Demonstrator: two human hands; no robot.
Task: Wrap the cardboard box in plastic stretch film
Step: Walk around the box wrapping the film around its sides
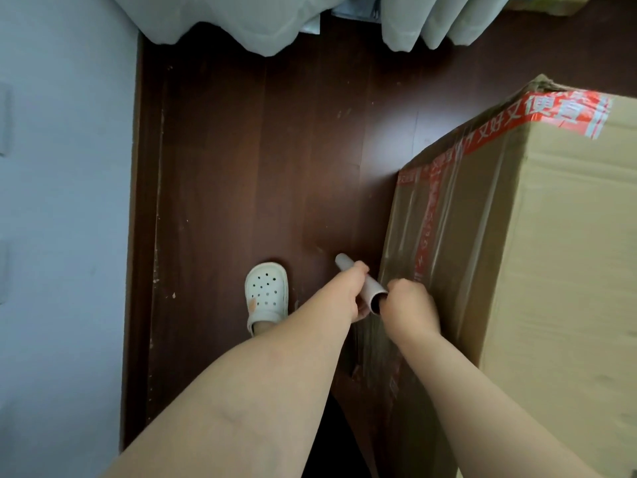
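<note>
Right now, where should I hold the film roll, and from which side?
Hold the roll by its core ends, one hand each, coming from the side away from the box. The roll lies slanted close beside the box's wrapped face, and film seems to run from it onto the box. The left hand wraps the far part; the right hand grips the open near end.

A white clog (pixel 266 293) with round holes stands on the dark wooden floor (pixel 258 150). Pale curtains (pixel 224 19) hang at the floor's far edge. A light wall (pixel 62 201) runs along its left edge.
</note>
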